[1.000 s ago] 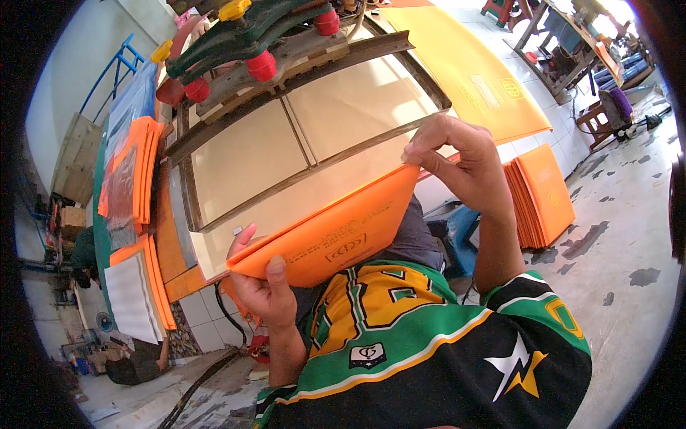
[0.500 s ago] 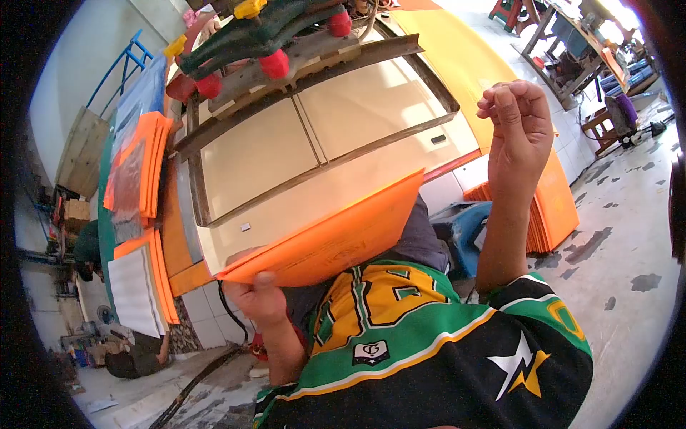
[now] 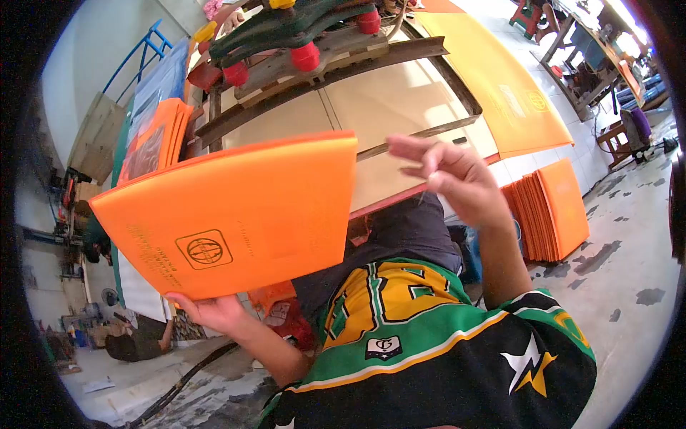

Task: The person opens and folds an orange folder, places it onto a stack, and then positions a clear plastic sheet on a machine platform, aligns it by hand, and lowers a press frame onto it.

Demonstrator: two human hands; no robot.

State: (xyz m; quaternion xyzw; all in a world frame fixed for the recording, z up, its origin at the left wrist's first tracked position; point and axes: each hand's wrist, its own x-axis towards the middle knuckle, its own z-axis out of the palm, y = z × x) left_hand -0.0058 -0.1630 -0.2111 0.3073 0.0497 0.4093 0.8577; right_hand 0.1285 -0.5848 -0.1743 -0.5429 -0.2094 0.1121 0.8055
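An orange folder [image 3: 286, 222] with a printed emblem is raised at the left, its face toward me. My left hand [image 3: 211, 311] holds it at the lower edge, with the thumb against the face and the other fingers partly hidden behind. My right hand [image 3: 457, 175] hangs in the air to the right of the folder, fingers apart and holding nothing. Beyond both hands lies a cream board [image 3: 386, 175] under a dark metal frame [image 3: 332, 71], partly covered by the folder.
A green machine part with red knobs [image 3: 305, 56] stands over the frame. Orange folders [image 3: 554, 214] are stacked at the right, more [image 3: 171, 136] at the left. A yellow sheet [image 3: 500, 86] hangs over the table's right side. Another person [image 3: 136, 339] is at the lower left.
The folder has moved left and up and turned its printed face toward me, still in my left hand. My right hand let go of it, rose to the right, then came back lower and leftward.
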